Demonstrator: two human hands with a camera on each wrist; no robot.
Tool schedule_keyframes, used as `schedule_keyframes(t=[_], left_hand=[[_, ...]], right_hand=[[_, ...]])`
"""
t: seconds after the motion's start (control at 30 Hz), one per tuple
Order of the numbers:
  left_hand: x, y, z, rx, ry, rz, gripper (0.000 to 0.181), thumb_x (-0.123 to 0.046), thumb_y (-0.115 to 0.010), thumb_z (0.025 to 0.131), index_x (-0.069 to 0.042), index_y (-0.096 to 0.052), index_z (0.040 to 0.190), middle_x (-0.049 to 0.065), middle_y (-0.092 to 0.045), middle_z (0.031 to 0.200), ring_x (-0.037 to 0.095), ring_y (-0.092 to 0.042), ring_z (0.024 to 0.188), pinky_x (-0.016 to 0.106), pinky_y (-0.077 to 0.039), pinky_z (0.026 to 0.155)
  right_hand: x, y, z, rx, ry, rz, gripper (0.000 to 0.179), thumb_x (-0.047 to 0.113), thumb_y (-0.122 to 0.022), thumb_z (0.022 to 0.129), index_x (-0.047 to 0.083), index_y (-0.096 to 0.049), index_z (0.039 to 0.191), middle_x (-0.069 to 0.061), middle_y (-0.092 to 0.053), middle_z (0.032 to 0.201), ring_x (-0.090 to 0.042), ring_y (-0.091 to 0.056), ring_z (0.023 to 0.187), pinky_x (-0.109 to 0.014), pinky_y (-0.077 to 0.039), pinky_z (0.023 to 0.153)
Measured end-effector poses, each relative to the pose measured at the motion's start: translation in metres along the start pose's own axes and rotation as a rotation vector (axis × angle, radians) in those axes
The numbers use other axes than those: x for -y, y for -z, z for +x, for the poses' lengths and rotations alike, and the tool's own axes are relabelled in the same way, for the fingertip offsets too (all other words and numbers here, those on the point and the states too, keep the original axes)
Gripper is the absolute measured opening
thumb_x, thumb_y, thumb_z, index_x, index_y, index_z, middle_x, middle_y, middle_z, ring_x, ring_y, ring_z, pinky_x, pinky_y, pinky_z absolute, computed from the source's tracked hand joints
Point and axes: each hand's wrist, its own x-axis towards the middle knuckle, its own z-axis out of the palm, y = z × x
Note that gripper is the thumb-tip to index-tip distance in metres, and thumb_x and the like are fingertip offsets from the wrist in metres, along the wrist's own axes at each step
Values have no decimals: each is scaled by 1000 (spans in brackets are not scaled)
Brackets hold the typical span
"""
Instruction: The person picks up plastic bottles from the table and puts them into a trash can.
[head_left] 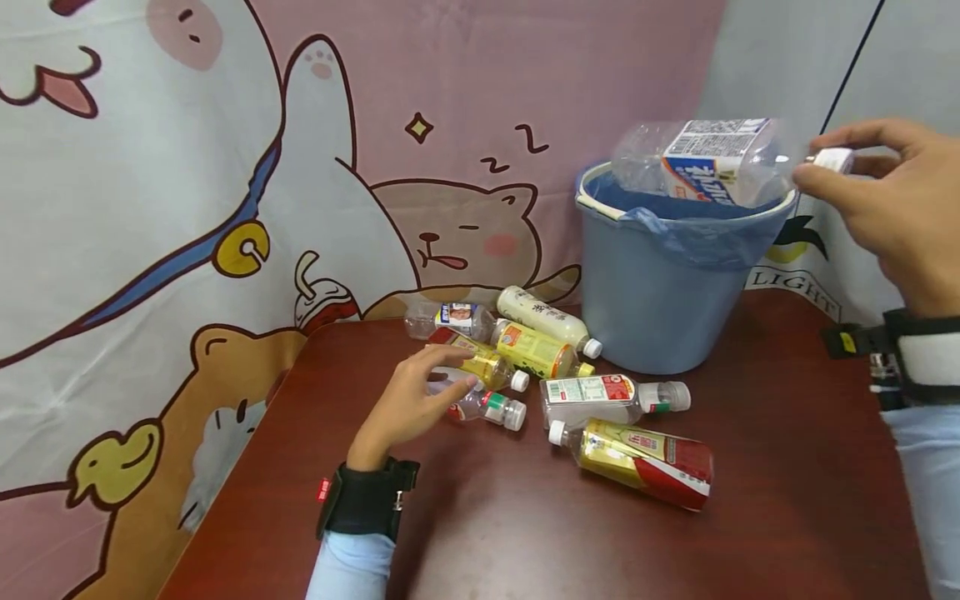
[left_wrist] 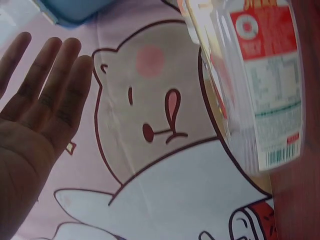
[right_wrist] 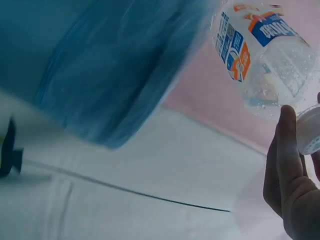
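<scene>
My right hand [head_left: 900, 196] pinches the white cap [head_left: 832, 159] of a clear plastic bottle [head_left: 723, 158], which lies sideways over the mouth of the blue bucket [head_left: 660, 283]. In the right wrist view, thumb and fingers are around the cap [right_wrist: 310, 131], beside the shoulder of the bottle [right_wrist: 270, 55]. The neck is hard to make out. My left hand [head_left: 412, 396] hovers near several bottles on the table, fingers loosely extended and holding nothing. Nearest it are a clear bottle with a green-banded neck [head_left: 487, 408] and a yellow-and-red bottle [head_left: 483, 367].
A blue bag lines the bucket [right_wrist: 125, 75]. On the brown table [head_left: 487, 533] lie a pale bottle [head_left: 543, 317], a yellow-labelled bottle [head_left: 534, 348], a clear labelled bottle [head_left: 592, 408] and a red-and-gold bottle [head_left: 648, 458]. A cartoon-printed cloth [head_left: 465, 83] hangs behind.
</scene>
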Motion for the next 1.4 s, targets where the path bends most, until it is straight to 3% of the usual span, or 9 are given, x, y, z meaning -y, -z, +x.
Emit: schedule_keyframes(t=[0.07,0.2,0.37,0.6,0.77,0.9,1.0,1.2,1.4], left_hand=[[-3,-3,1,6,19,0,36,-23,-70,91,-12,-65,124,6,-65,126,24,-62,114,46,-53,95],[-5,-9,2,38,35,0,35,-22,-69,91,-9,-64,124,8,-64,126,23,-63,112,43,-56,90],[-5,-13,0,45,17,6,35,-23,-68,92,-8,-65,123,7,-66,124,24,-63,112,42,-55,90],[-4,-15,-4,38,-14,9,33,-21,-68,92,-8,-65,122,8,-67,121,23,-64,109,42,-56,88],[-4,-16,-4,38,-32,7,35,-18,-70,90,-6,-64,123,11,-67,122,25,-64,109,44,-56,88],[-5,-15,-4,35,-34,18,36,-18,-71,89,-7,-64,123,9,-66,122,24,-64,109,43,-56,88],[-6,-15,-3,37,-32,21,37,-19,-72,89,-8,-64,124,7,-66,123,24,-64,109,43,-56,88],[-7,-15,0,39,-29,13,36,-20,-71,90,-9,-64,123,7,-66,123,25,-64,110,41,-56,88],[-8,-14,2,42,-20,0,37,-21,-71,90,-9,-64,124,7,-65,125,23,-63,111,33,-56,86]], right_hand=[[-3,0,13,13,6,-90,41,27,-64,94,25,-57,134,22,-45,103,1,-40,86,-12,-34,64],[-13,-6,34,80,-9,-243,38,34,-64,92,25,-61,129,6,-52,115,-3,-40,85,-21,-36,65],[-27,-20,54,202,-8,-289,35,36,-67,90,18,-64,119,-4,-56,108,-8,-46,81,-20,-40,56],[-34,-41,58,256,128,-426,48,32,-66,91,-5,-63,121,-35,-56,122,-41,-50,104,-26,-38,60],[-32,-49,56,268,258,-486,33,22,-66,90,-6,-68,107,-37,-59,113,-46,-52,99,-48,-40,72],[-33,-52,55,272,315,-492,27,17,-63,92,-7,-70,102,-34,-66,105,-46,-58,95,-46,-43,70],[-35,-51,55,277,317,-504,28,16,-60,93,-8,-70,103,-31,-69,101,-45,-60,93,-42,-42,67],[-34,-48,55,274,317,-513,30,15,-56,94,-9,-68,106,-32,-67,105,-47,-57,99,-56,-40,81],[-31,-44,53,258,343,-522,29,13,-54,93,-10,-68,105,-33,-66,104,-47,-57,98,-57,-39,83]])
